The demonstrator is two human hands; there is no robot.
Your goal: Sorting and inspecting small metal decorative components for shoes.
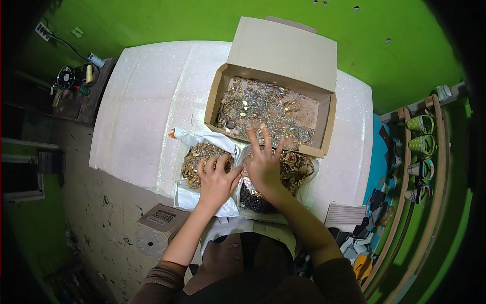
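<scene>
My left hand [217, 178] rests with bent, spread fingers over a heap of small gold and clear beads [193, 164] in a white plastic bag [183, 195]. My right hand [263, 164] has its fingers stretched apart toward the near wall of an open cardboard box [328, 124]. Inside that box lie loose clear and gold beads and trinkets [258, 104]. Beneath the right hand is a second bag with darker beads and gold pieces [298, 167]. The two thumbs come close together between the bags; whether anything small is between them cannot be made out.
A white sparkly tabletop [136, 116] carries the box and bags. A closed cardboard carton [162, 223] stands below its front left edge. At right, a wooden rack [440, 167] holds several shoes [421, 145]. A small side table with a sewing-type machine [66, 77] is at far left.
</scene>
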